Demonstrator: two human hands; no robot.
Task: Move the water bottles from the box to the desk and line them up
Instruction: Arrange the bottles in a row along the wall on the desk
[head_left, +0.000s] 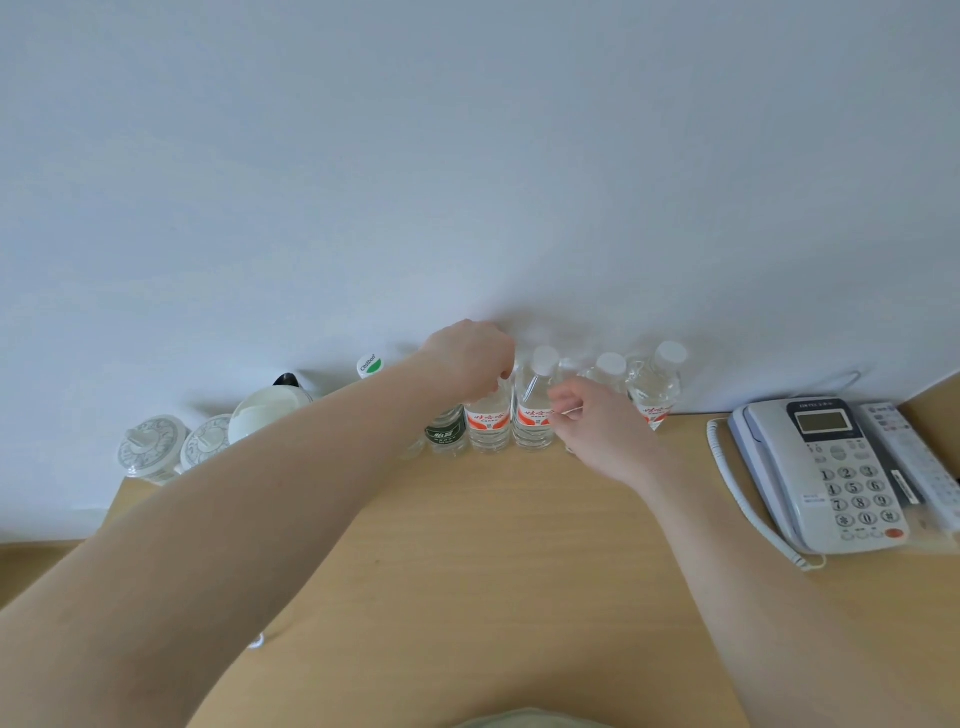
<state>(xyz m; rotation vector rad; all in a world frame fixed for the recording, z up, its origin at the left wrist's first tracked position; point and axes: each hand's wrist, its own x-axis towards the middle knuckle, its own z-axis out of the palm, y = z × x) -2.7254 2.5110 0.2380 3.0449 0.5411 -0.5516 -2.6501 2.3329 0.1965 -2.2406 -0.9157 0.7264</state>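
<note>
Several clear water bottles with white caps stand in a row against the wall at the back of the wooden desk (467, 545). My left hand (470, 356) is closed over the top of a red-labelled bottle (487, 423). Right of it stands another red-labelled bottle (535, 410), upright and free. My right hand (597, 423) hovers in front of a third bottle (608, 369), fingers curled, hiding its body; I cannot tell if it grips. A fourth bottle (655, 387) stands at the right end. A green-labelled bottle (444, 431) is partly hidden behind my left forearm. No box is in view.
A white kettle (265, 410) and two patterned lidded cups (151, 449) stand at the back left. A small green-and-white cap (370, 365) shows behind my arm. A desk telephone (826, 467) with coiled cord and a remote control (909, 457) lie at the right.
</note>
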